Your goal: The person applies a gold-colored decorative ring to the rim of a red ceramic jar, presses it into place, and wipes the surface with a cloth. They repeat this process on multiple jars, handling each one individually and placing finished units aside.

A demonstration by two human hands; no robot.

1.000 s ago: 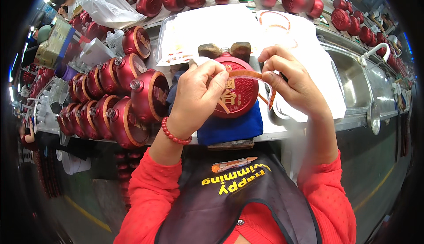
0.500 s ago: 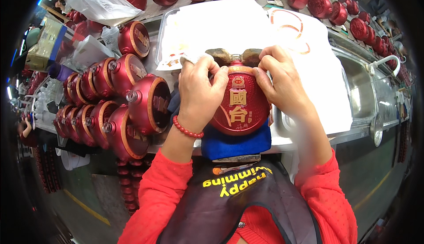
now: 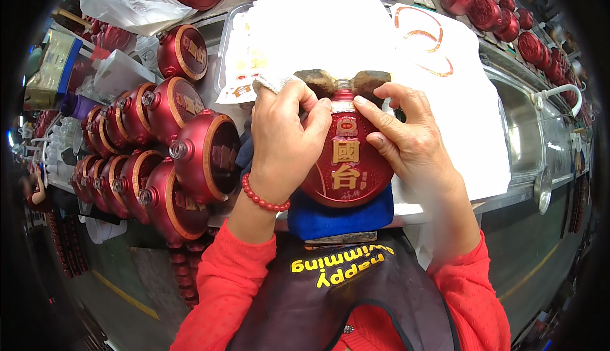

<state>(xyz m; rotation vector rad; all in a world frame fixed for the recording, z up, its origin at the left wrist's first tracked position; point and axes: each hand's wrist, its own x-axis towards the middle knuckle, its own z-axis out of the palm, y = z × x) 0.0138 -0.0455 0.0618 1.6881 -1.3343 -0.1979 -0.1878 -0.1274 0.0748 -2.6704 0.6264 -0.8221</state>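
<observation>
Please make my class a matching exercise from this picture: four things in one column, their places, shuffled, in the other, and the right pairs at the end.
Things:
1. Bead bracelet
2. Blue cloth
3. White curved tap
4. Translucent plastic bag

Places:
A. Beside the metal sink, on the right of the picture
B. At the upper left of the picture
C. Around the wrist of the left hand
D. Along the lower edge of the round red bottle, on the side nearest the person

Right pairs: 1-C, 2-D, 3-A, 4-B
</observation>
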